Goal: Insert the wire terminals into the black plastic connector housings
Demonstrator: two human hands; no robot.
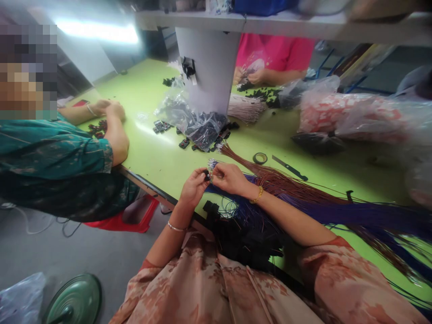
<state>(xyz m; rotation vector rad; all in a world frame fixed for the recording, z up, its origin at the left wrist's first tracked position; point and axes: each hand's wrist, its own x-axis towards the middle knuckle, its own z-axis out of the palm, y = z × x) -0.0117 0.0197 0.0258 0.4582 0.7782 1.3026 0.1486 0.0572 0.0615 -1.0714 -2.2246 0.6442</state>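
Left hand (pixel 194 186): pinches small black connector (pixel 206 174).
Right hand (pixel 231 177): fingertips clamp wire ends (pixel 212 164) just beside connector.
Wires (pixel 270 180): long axis runs rightward across green surface (pixel 162 157).
Nearer hand: both meet at connector.

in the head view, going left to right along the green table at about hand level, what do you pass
co-worker's teal sleeve → left hand pinching a small black connector → right hand on the same piece → tape ring → black blade tool → dark plastic bag
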